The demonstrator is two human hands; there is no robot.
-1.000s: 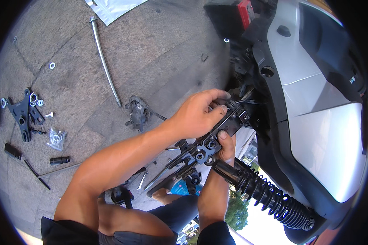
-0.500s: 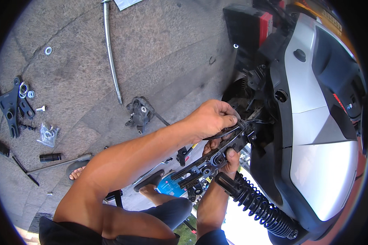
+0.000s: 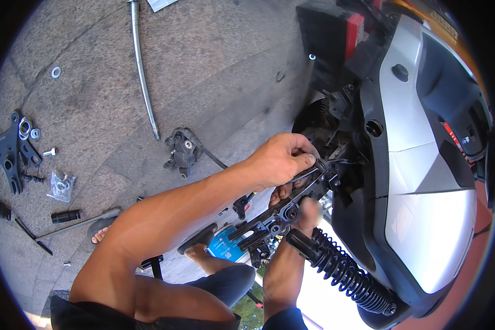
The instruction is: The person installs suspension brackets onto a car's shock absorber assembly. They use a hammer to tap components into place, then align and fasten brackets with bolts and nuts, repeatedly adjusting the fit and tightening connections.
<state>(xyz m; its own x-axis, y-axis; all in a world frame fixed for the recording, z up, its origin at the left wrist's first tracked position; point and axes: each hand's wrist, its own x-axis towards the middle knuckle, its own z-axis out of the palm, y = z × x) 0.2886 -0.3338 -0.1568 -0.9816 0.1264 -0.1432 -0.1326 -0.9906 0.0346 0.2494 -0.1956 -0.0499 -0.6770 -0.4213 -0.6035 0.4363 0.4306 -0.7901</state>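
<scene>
My right hand is wrapped round a black metal frame part from below, thumb on the near side and fingers showing past the far side. My left hand reaches across above it, thumb and forefinger pinched near the frame part's upper end beside black cables. What lies in that pinch is hidden. A black coil-spring shock absorber slants down to the right, just beside my right hand. The silver-grey scooter body stands to the right of both hands.
A brake caliper on its hose rests on the paving, near a long bent metal rod. At left lie a black bracket, washers, a bolt, a bag of small parts and a socket wrench. A blue container is below the frame part.
The whole view has shifted slightly, so ground items sit a little further left. Both hands keep nearly the same places on the frame part and by its cables.
</scene>
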